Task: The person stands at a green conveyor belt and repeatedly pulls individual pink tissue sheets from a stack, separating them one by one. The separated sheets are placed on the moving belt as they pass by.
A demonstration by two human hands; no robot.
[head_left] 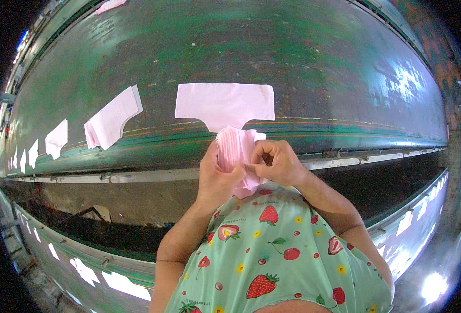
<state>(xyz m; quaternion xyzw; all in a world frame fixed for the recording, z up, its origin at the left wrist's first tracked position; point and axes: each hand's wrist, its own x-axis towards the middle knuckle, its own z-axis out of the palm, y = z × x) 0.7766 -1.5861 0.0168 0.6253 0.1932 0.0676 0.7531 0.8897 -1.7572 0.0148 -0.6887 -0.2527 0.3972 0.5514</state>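
With my left hand (217,176) I am gripping the pink stack (233,148) at the near edge of the table (314,68), while my right hand (281,163) is pinching its right side and a flat piece (225,101) is lying just beyond.

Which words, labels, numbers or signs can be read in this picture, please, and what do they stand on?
Green garment: small dark words above a printed cut strawberry, and again near the picture's lower edge, at left; I leave printed wording uncopied.
Pink stack in the hands, flat pink cloth, table: I can make out no text.
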